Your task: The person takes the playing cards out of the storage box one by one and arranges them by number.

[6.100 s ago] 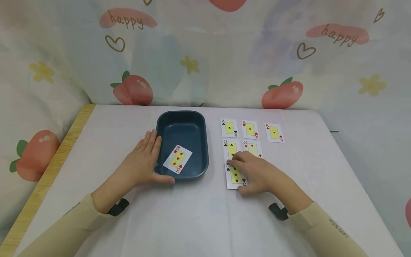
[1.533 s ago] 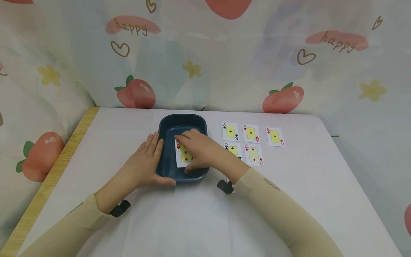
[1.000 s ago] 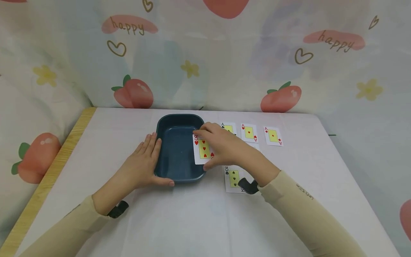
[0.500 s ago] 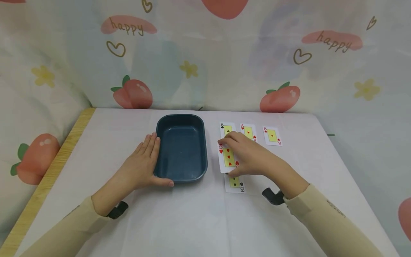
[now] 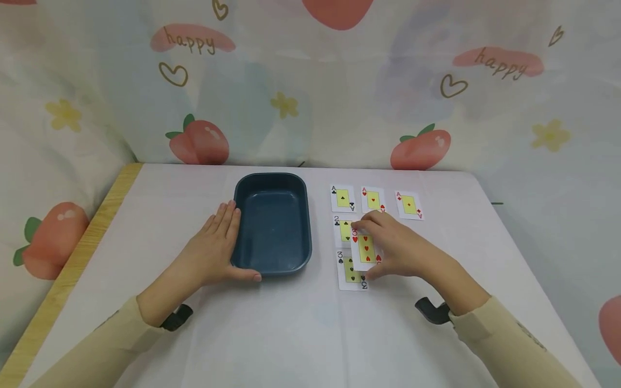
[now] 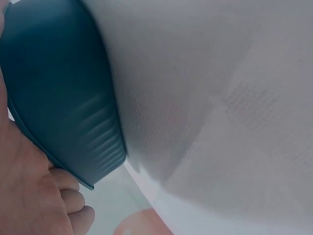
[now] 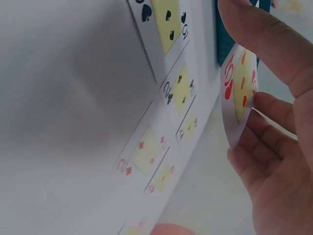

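Note:
My right hand (image 5: 405,248) pinches a three of hearts playing card (image 5: 366,253) between thumb and fingers. In the right wrist view that card (image 7: 239,93) is raised off the table and slightly bowed. It overlaps the three of spades (image 5: 345,276) and the two of clubs (image 5: 343,233) in the head view. The two of diamonds (image 7: 146,149) lies under the right hand, hidden from the head camera. My left hand (image 5: 213,248) rests with straight fingers along the left side of the dark blue tray (image 5: 271,231), its thumb at the front edge.
The ace of clubs (image 5: 343,199), ace of hearts (image 5: 373,198) and ace of diamonds (image 5: 409,205) form the back row on the white tablecloth (image 5: 291,334). Behind the table hangs a patterned curtain (image 5: 330,97). A wooden edge (image 5: 73,258) shows at the left.
The three of hearts, first lying in the tray, has been picked up by my right hand and carried right, over the cards. Before that, this hand was at the three of spades. My left hand stays put.

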A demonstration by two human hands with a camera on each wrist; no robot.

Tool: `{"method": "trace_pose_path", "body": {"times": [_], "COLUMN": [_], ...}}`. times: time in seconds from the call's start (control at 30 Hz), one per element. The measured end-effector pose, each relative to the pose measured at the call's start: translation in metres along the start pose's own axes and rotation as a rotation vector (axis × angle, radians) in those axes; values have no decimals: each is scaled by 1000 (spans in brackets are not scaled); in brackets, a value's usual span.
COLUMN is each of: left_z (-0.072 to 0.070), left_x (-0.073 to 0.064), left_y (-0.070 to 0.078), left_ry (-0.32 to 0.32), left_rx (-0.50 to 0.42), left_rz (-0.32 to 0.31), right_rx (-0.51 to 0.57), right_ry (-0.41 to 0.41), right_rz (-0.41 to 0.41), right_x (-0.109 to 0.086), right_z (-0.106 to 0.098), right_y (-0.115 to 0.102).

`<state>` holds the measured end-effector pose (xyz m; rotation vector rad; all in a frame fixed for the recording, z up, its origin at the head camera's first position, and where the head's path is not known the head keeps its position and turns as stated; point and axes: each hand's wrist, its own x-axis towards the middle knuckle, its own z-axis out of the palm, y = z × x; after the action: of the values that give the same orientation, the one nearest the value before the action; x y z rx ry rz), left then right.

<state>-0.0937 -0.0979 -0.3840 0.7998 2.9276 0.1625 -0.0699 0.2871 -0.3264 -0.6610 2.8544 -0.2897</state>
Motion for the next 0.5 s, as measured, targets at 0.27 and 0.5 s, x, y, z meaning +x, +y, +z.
{"method": "trace_pose_path", "body": {"times": [0.27,0.5], "left_z": [1,0], "left_x": [0,0], "left_y": [0,0], "left_ry": [5,-2], "left_rx": [-3,-17], "left_rz": [3,-2], "right_rx": [38,24], "right_ry": [2,-51], "right_rz": [30,62], "right_x": [-17,-27], "right_z": [10,20], "right_y": [15,26]}}
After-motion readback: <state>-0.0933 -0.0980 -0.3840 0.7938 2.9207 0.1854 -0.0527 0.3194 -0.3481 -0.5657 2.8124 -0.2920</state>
